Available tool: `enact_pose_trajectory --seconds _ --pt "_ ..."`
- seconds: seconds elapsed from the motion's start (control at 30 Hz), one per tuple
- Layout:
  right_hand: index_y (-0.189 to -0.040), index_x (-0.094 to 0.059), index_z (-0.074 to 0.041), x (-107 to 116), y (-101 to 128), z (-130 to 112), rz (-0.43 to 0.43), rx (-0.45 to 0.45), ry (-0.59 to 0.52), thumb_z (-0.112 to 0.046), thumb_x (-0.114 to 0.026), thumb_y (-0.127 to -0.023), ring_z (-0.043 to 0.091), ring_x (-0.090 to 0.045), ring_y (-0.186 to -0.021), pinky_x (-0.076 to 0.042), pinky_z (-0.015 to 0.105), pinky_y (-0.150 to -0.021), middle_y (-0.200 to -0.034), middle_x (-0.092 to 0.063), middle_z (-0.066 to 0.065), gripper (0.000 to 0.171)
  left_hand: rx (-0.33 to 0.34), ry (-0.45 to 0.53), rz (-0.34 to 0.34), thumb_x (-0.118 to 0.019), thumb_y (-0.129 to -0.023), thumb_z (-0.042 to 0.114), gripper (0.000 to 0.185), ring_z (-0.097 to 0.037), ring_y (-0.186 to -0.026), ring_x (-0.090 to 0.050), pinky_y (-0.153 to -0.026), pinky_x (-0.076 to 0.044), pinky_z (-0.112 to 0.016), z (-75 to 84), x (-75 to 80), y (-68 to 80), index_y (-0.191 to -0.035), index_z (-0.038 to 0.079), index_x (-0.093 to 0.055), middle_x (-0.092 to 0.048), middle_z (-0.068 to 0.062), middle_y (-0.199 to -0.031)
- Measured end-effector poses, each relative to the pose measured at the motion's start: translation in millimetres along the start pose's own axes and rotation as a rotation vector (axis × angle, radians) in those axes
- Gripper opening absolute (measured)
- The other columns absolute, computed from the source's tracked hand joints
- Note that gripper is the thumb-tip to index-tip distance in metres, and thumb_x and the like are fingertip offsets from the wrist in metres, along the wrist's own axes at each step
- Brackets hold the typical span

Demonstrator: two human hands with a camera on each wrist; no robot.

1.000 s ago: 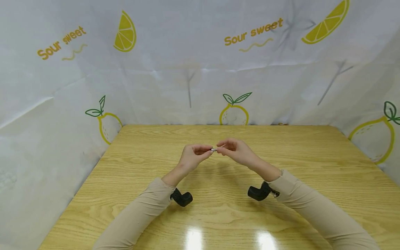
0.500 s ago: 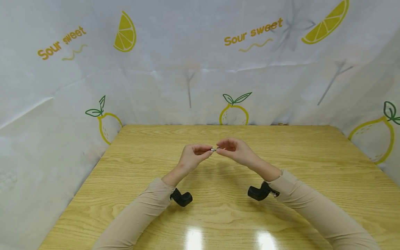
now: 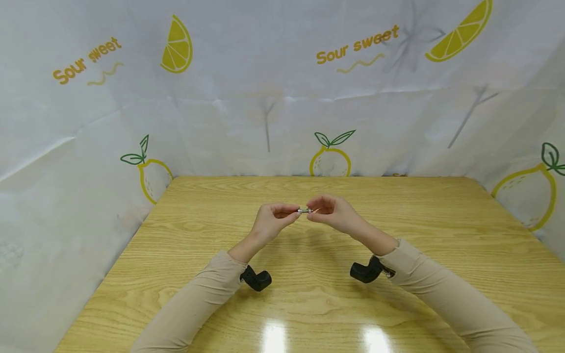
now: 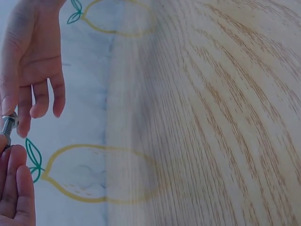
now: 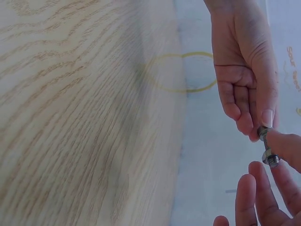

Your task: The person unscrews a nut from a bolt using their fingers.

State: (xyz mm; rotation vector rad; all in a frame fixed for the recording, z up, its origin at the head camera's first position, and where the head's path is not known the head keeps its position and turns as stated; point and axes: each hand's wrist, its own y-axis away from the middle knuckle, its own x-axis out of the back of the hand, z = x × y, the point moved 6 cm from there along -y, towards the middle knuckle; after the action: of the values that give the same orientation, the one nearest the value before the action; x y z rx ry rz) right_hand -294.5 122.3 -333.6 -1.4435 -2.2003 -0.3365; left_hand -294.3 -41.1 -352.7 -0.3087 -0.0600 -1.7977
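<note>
Between both hands a small silver bolt [image 3: 304, 211] is held level above the table. My left hand [image 3: 270, 220] pinches its head end between thumb and fingers. A nut [image 5: 270, 158] sits on the threads near the bolt's free end, with a bit of thread showing past it in the right wrist view. My right hand [image 3: 339, 215] has its thumb and index finger curled around the nut. In the left wrist view the right thumb touches the nut [image 4: 14, 118], and the other right fingers hang loosely. The left fingers partly hide the bolt's head.
A wooden table [image 3: 212, 196] spreads under the hands. White cloth [image 3: 238, 122] printed with lemons hangs behind it and at both sides. Black wrist mounts [image 3: 258, 279] project inward from the sleeves.
My right thumb and index finger have rolled and parted slightly, so more of the bolt's nut end shows. My left hand stays in place on the bolt.
</note>
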Motion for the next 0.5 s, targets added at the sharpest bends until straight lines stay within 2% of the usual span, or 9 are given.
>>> enact_pose_trajectory --seconds 0.27,0.5 --pt "-0.116 -0.06 -0.002 -2.3 -1.0 1.6 -0.023 -0.039 -0.001 -0.032 -0.054 -0.095 0.037 -0.06 -0.102 -0.049 0.05 -0.091 -0.107 -0.068 0.018 0.037 -0.003 0.004 -0.003 -0.067 -0.086 0.014 0.025 -0.023 -0.096 -0.067 -0.081 -0.056 -0.029 1.2 0.2 0.4 -0.109 0.004 -0.07 -0.069 -0.016 -0.109" --pt "-0.118 -0.058 -0.002 -0.5 0.2 -0.7 0.002 -0.002 -0.003 -0.022 -0.063 -0.09 0.027 -0.062 -0.1 -0.052 0.044 -0.087 -0.114 -0.062 0.019 0.034 0.006 0.006 -0.003 -0.067 -0.086 0.013 0.025 -0.021 -0.096 -0.067 -0.081 -0.056 -0.027 0.1 0.1 -0.4 -0.109 0.004 -0.07 -0.069 -0.015 -0.108"
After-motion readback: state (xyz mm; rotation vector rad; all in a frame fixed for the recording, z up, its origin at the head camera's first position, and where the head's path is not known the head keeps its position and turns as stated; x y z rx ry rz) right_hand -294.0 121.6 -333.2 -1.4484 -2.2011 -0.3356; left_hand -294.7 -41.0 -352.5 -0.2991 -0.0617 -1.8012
